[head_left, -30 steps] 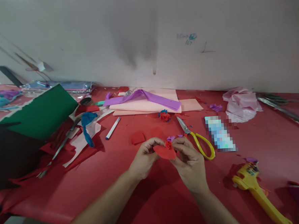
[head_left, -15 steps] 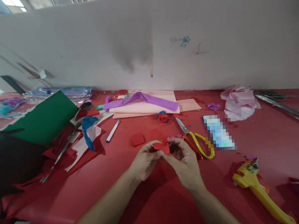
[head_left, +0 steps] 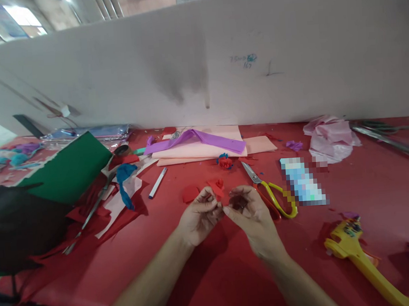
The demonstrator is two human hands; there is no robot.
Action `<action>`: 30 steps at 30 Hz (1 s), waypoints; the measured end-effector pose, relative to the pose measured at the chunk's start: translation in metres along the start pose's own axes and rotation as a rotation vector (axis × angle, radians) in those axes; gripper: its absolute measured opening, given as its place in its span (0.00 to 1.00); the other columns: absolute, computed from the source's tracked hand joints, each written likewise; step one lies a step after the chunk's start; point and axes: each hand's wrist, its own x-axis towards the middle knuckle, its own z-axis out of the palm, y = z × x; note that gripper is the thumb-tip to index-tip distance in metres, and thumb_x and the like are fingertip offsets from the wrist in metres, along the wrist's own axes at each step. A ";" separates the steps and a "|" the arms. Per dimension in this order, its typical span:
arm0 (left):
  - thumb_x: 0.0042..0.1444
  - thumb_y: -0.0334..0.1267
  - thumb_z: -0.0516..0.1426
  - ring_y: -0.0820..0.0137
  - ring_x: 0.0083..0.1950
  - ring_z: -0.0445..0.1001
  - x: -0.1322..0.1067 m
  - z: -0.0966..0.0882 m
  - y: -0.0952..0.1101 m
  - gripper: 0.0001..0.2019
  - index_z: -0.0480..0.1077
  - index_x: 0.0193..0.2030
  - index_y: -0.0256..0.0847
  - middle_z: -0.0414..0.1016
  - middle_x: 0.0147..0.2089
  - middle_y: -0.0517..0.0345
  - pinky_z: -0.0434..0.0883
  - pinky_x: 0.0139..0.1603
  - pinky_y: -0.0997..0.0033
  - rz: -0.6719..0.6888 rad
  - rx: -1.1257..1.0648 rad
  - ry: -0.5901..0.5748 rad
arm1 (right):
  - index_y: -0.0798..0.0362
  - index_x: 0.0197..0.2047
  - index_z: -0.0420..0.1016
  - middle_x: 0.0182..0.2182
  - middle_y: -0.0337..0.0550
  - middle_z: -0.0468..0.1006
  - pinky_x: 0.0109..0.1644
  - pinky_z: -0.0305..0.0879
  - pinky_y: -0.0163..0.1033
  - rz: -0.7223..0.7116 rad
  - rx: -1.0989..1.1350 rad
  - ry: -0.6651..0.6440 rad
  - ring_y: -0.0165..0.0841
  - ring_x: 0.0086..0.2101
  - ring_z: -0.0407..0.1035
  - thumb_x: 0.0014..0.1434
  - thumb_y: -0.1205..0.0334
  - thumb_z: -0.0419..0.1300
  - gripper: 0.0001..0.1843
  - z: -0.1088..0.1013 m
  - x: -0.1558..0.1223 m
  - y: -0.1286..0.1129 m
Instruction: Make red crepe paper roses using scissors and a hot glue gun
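Observation:
My left hand (head_left: 200,220) is closed, with thumb and fingertips pinched together above the red table. Close beside it, my right hand (head_left: 255,217) has curled fingers, its thumb tip almost meeting the left fingertips. Whatever lies between the fingertips is too small to make out. Just beyond the left fingers is a red crepe-paper piece (head_left: 216,187) with a small rolled bud; whether it touches them I cannot tell. Partly behind the left hand lies a red paper petal (head_left: 190,194). Yellow-handled scissors (head_left: 275,198) rest to the right of my right hand.
A yellow glue gun (head_left: 365,261) lies at right, near a blurred phone-like object (head_left: 303,180). Behind are a red-and-blue paper flower (head_left: 225,161), folded peach paper (head_left: 184,155) and a purple strip (head_left: 221,142). A white marker (head_left: 158,182) and paper scraps (head_left: 123,206) lie left.
The red crepe-paper piece was between both hands' fingers; now it is beyond the left fingertips. The fingertips have drawn together. The view has shifted slightly.

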 end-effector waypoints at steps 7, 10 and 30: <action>0.41 0.25 0.63 0.79 0.22 0.64 0.002 -0.003 -0.001 0.10 0.71 0.31 0.39 0.72 0.24 0.59 0.61 0.27 0.78 -0.062 -0.044 -0.032 | 0.45 0.45 0.72 0.46 0.40 0.72 0.52 0.59 0.43 0.099 0.131 -0.004 0.35 0.46 0.65 0.50 0.68 0.58 0.18 -0.009 0.010 0.001; 0.40 0.25 0.65 0.78 0.24 0.67 0.002 -0.002 -0.003 0.11 0.72 0.31 0.39 0.73 0.25 0.59 0.62 0.28 0.78 -0.034 0.010 0.036 | 0.47 0.45 0.74 0.46 0.41 0.74 0.54 0.58 0.45 0.140 0.182 -0.031 0.38 0.47 0.65 0.50 0.66 0.58 0.17 -0.010 0.013 0.000; 0.46 0.38 0.65 0.77 0.28 0.68 0.001 0.005 -0.008 0.08 0.72 0.28 0.36 0.70 0.26 0.60 0.63 0.29 0.77 0.080 0.153 0.125 | 0.48 0.34 0.78 0.30 0.37 0.78 0.45 0.64 0.39 0.112 0.069 0.013 0.31 0.34 0.69 0.52 0.60 0.66 0.04 -0.005 0.008 0.003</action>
